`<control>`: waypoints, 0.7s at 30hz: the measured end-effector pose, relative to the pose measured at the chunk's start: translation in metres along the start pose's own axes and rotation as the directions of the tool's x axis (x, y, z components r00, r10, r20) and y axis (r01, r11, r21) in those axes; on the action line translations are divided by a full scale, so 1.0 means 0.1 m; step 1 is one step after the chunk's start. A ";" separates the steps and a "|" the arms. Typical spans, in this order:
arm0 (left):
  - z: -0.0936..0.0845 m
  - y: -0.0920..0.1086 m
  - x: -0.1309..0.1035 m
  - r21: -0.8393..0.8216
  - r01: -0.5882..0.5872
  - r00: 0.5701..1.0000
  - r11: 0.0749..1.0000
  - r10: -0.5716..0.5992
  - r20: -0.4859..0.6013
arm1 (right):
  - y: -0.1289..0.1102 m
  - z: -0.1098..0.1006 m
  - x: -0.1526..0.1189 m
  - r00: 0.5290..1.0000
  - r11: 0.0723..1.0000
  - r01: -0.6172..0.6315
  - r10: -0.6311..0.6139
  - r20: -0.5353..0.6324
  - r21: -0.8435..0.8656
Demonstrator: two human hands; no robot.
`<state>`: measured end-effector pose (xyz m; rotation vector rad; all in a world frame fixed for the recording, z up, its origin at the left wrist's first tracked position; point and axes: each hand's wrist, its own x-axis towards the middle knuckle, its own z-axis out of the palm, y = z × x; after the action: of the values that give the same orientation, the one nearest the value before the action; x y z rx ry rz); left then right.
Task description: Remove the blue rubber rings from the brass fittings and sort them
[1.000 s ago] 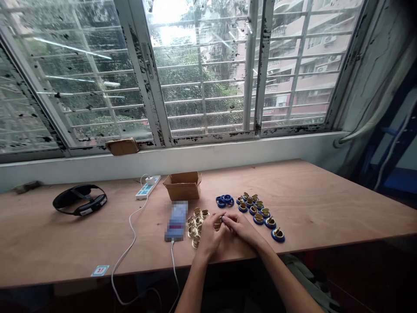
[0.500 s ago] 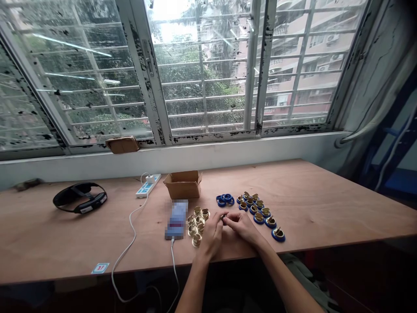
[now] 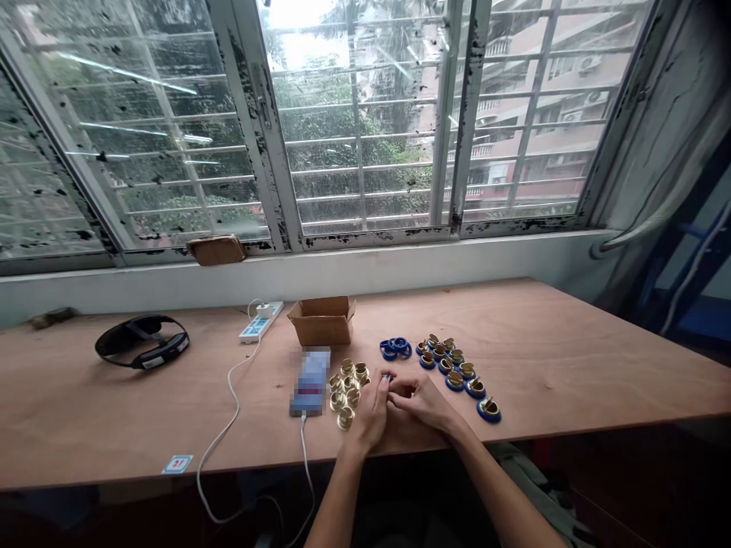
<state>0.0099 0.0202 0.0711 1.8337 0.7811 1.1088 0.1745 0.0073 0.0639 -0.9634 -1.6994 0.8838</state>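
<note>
My left hand (image 3: 371, 409) is closed around a small thing near the table's front edge, mostly hidden by the fingers; a speck of dark blue shows at its fingertips. Against it, my right hand (image 3: 421, 399) has its fingers bent and pressed together, and what they pinch is hidden. Several bare gold metal fittings (image 3: 345, 417) with flanged bases stand just left of my left hand. Beyond my hands lies a loose pile of blue rings (image 3: 395, 348). To the right, gold fittings seated in blue rings (image 3: 489, 409) stand in slanting rows.
Left of the bare fittings lies a phone (image 3: 311, 382) with a white cable (image 3: 231, 380) running off the front edge. Behind it is an open cardboard box (image 3: 323, 330), with a power strip (image 3: 260, 323) and a black headset (image 3: 142, 342) farther left on the wooden table (image 3: 571, 350).
My right fingertips have drawn slightly back and down from the left fingertips. Both hands stay together at the same spot, and the camera view has shifted a little.
</note>
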 end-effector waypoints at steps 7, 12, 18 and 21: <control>0.01 -0.04 0.00 0.028 -0.025 0.999 0.999 0.025 -0.020 | -0.02 0.00 0.00 1.000 0.999 -0.011 0.011 -0.001 0.035; 0.02 -0.12 0.01 0.053 -0.020 0.999 0.998 0.022 -0.035 | -0.01 0.00 0.02 0.999 0.999 0.024 -0.025 -0.037 -0.028; 0.00 -0.22 0.03 0.086 -0.039 0.995 0.996 0.047 -0.091 | 0.03 0.00 0.03 0.999 1.000 0.014 -0.014 -0.051 0.000; -0.02 -0.23 0.05 0.123 -0.078 0.985 0.989 0.095 -0.142 | 0.00 -0.01 0.04 1.000 0.995 -0.019 0.020 -0.013 0.097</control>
<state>0.0085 0.0349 0.0531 1.9151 0.8744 1.2902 0.1746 0.0110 0.0653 -0.9203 -1.6221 0.9613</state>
